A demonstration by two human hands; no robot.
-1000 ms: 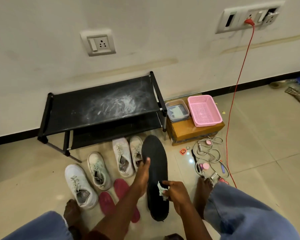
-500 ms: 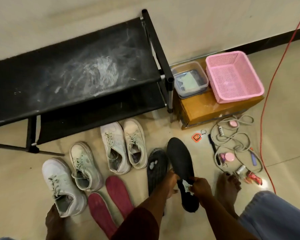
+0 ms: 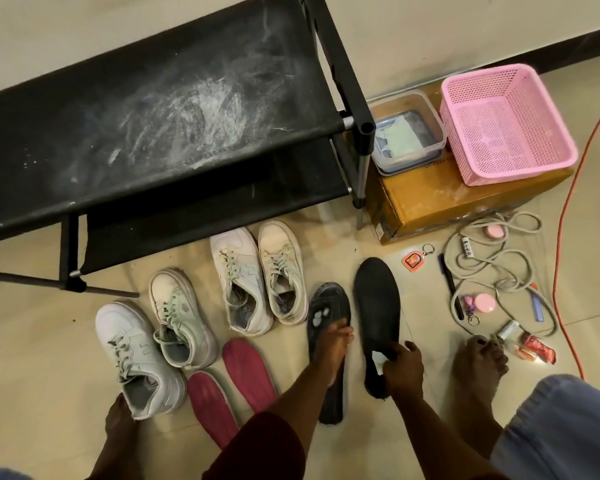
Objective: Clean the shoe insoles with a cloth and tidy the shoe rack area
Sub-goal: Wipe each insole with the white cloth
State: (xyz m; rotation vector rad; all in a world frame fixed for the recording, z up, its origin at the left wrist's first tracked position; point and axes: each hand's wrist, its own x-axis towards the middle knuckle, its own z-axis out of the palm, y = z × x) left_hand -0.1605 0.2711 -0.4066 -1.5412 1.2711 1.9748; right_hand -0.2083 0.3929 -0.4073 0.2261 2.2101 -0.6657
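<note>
Tiled floor [image 3: 32, 341] by dusty shoe rack [image 3: 153, 116]: left hand [image 3: 331, 346], fingers curled on worn black insole [image 3: 326, 303]; right hand [image 3: 402, 370], fingers pinching white cloth [image 3: 378, 359] against second black insole [image 3: 378, 299].

I'm looking straight down on a floor [image 3: 25, 341] of glossy beige tiles, with a soft glare showing on them just in front of the rack. A cream wall [image 3: 84, 36] fills the top of my view, and a dark skirting [image 3: 568, 43] runs along its foot at upper right. Against that wall stands the black two-shelf rack [image 3: 153, 116], top shelf smeared with white dust, a brown box [image 3: 447, 202] just beside its right leg.
</note>
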